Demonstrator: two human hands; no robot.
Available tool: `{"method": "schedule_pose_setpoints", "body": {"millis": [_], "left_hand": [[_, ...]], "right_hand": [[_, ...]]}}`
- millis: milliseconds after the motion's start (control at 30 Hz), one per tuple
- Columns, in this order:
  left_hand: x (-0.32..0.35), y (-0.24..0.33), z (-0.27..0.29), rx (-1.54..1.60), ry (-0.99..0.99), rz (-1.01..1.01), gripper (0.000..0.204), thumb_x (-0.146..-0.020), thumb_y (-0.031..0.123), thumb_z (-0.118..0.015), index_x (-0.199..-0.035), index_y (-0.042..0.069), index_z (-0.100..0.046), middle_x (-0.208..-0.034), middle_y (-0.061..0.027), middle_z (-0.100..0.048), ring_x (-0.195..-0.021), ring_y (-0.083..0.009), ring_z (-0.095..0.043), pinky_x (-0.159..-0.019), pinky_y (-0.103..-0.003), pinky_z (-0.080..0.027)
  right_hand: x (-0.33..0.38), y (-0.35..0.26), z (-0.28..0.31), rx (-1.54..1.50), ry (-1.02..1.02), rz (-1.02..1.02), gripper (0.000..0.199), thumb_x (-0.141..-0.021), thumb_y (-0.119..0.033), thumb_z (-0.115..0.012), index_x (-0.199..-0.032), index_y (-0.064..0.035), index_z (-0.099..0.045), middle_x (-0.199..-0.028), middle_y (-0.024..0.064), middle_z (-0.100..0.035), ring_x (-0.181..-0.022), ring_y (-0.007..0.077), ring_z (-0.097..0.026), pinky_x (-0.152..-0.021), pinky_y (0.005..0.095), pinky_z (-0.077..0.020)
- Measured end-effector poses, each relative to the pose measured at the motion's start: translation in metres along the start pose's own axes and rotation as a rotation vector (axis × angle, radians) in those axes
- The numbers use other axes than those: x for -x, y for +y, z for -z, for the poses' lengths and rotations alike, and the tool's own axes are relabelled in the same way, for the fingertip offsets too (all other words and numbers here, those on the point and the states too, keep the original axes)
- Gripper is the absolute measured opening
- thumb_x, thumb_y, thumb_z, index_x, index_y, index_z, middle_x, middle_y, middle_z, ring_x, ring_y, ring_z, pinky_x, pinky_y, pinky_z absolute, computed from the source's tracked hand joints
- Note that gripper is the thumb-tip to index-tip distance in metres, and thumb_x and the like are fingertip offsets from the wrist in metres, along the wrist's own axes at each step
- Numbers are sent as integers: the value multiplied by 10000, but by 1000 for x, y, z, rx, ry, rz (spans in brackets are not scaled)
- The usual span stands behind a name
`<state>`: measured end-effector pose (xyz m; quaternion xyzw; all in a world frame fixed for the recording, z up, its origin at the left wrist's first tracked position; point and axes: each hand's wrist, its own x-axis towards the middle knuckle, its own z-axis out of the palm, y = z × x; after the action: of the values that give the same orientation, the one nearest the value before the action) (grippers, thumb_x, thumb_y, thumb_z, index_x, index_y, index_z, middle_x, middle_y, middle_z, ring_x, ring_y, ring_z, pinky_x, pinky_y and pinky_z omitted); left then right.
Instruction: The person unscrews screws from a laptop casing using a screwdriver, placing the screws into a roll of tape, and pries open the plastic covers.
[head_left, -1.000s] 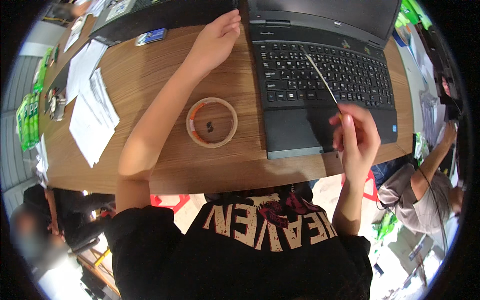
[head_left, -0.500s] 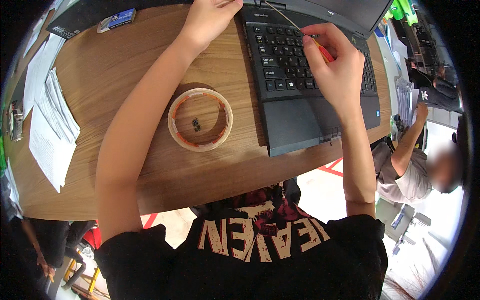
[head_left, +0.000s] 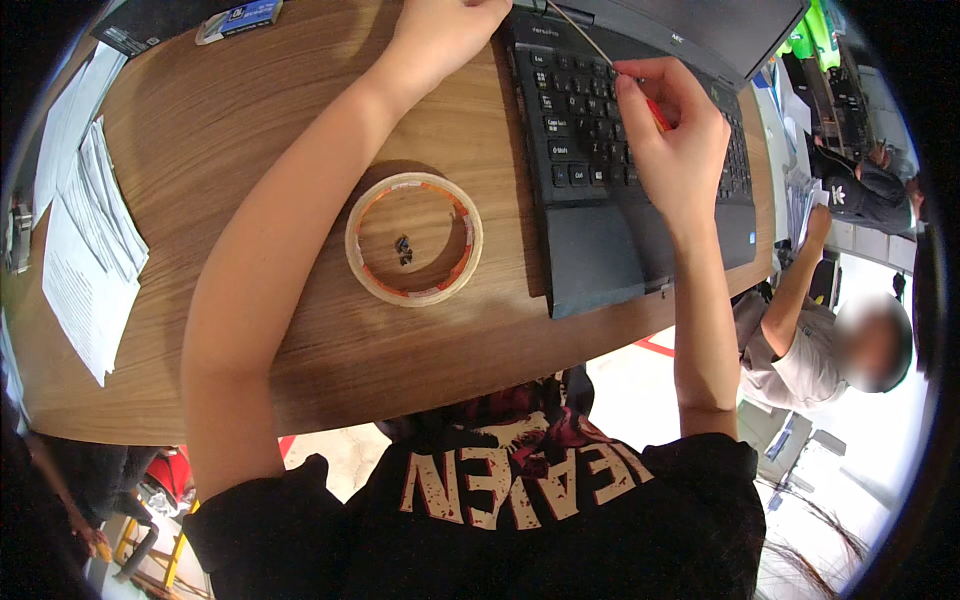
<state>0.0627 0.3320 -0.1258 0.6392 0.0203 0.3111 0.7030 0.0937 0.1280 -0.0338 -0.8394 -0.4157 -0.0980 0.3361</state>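
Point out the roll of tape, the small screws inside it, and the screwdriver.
Roll of tape point(head_left: 362, 262): head view, on the left side of its ring.
Small screws point(head_left: 404, 249): head view, on the dark cluster inside the ring.
Screwdriver point(head_left: 585, 37): head view, on the thin metal shaft above the right hand point(head_left: 672, 150).

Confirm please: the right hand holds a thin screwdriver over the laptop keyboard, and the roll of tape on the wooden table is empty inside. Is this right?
Not fully. In the head view, the roll of tape is not empty inside: a few small dark screws lie in its ring. The rest stands: the right hand holds a thin screwdriver over the laptop keyboard, on the wooden table.
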Motion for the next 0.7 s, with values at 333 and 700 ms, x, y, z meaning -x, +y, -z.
{"method": "schedule_pose_setpoints", "body": {"millis": [333, 700], "left_hand": [[2, 2, -3, -45, 26, 5, 228, -882, -4, -538, -1098, -76, -546, -1003, -122, -644, -939, -158, -606, -831, -256, -472], [1, -2, -2, -29, 15, 1, 226, -878, -24, -524, -1096, -77, -545, -1000, -122, -646, -941, -155, -609, -831, -253, -473]], "right_hand": [[-1, 6, -2, 13, -4, -17, 107, -807, -127, -628, -878, -50, -650, -659, 82, -643, -596, 147, -628, -599, 261, -492], [-4, 3, 0, 41, -40, 11, 101, -812, -110, -621, -882, -42, -648, -676, 87, -648, -591, 164, -628, -587, 267, -489]]}}
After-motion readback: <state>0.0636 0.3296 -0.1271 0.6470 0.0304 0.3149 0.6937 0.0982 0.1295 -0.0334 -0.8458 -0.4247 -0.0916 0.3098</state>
